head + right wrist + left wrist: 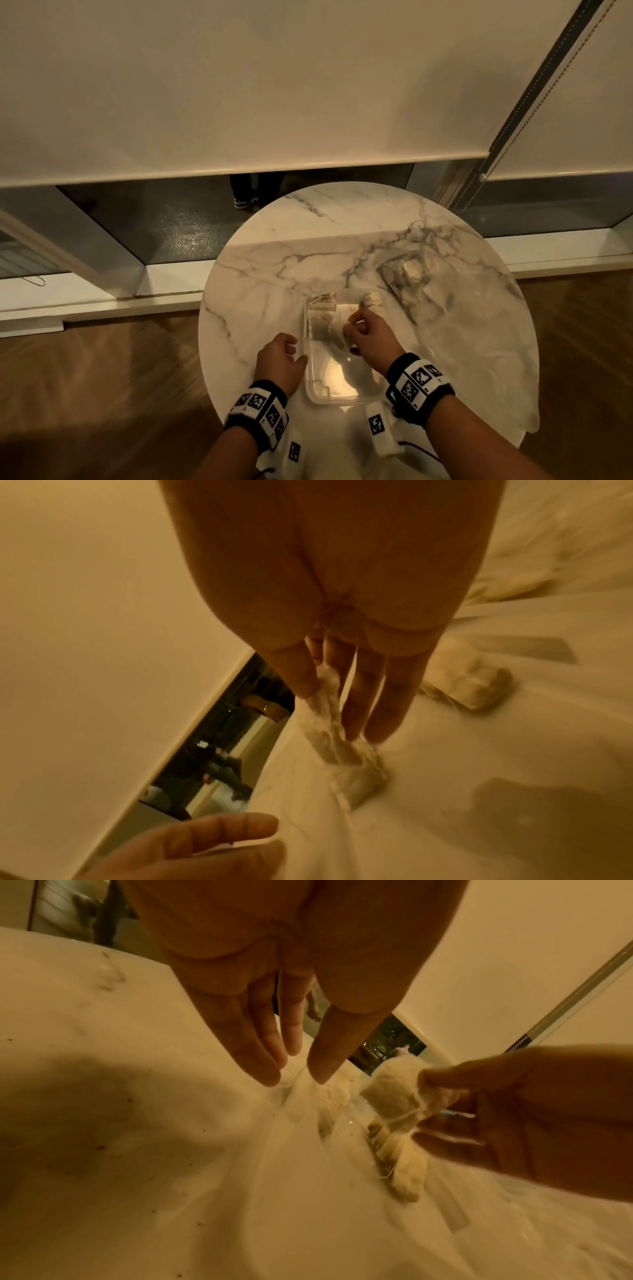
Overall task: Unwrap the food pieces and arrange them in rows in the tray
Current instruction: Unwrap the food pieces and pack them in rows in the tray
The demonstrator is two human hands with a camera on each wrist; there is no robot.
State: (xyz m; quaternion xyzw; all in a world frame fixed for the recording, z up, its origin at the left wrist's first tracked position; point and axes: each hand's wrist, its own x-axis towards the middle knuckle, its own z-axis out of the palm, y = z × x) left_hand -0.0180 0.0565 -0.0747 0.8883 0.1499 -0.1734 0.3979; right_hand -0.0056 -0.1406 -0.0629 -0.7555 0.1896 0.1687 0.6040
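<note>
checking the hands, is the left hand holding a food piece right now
No: in the left wrist view the left hand has straight, empty fingers, while the right hand pinches the food piece.

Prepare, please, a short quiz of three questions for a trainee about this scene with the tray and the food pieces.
1. True or false: the right hand pinches a pale, string-tied food piece over the clear rectangular plastic tray.
2. Which part of the tray already holds food pieces? A) the far end B) the near end
3. Fill in: the left hand, holding no food, is at the tray's ___ rim.

Key: 1 true; 2 A; 3 left.
</note>
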